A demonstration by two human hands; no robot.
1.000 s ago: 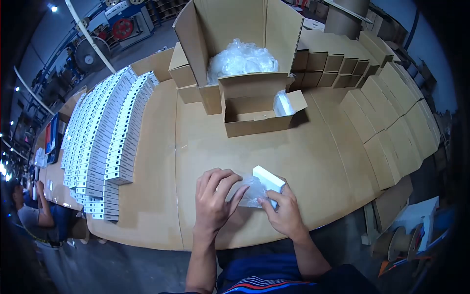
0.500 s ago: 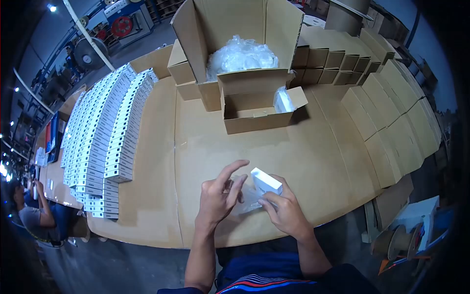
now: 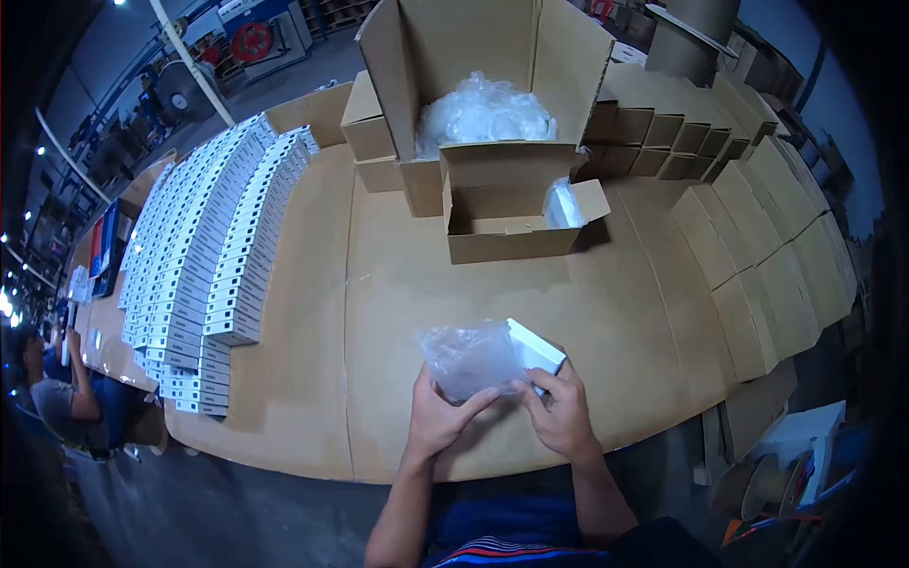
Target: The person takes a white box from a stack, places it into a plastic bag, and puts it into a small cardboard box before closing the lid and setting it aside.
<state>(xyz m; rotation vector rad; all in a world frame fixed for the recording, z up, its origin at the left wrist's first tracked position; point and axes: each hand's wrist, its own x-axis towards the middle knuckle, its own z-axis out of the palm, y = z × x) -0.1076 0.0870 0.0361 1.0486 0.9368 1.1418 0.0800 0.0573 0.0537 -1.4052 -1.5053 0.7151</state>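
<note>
Near the front of the table, my left hand [image 3: 443,417] is closed on a clear bubble-wrap bag [image 3: 471,358], thumb across its lower edge. A small white box [image 3: 537,347] sits in my right hand [image 3: 559,412], fingers wrapped round it beside the bag's right end. Bag and box overlap in this view. Beyond my hands stands an open brown carton [image 3: 511,248], with one wrapped white box [image 3: 562,205] upright at its right end. Behind it, a larger open carton [image 3: 473,38] holds a heap of clear bubble-wrap bags [image 3: 488,114].
Long rows of stacked white boxes [image 3: 204,246] cover the table's left side. Folded brown cartons [image 3: 757,246] are stacked along the right, with more cartons [image 3: 663,109] at the back right. Another person [image 3: 66,388] sits at the far left. Spools [image 3: 772,483] stand at lower right.
My left hand has gone from spread fingers to gripping the bubble-wrap bag, which now lies spread out to the left of the white box. My right hand still holds the box.
</note>
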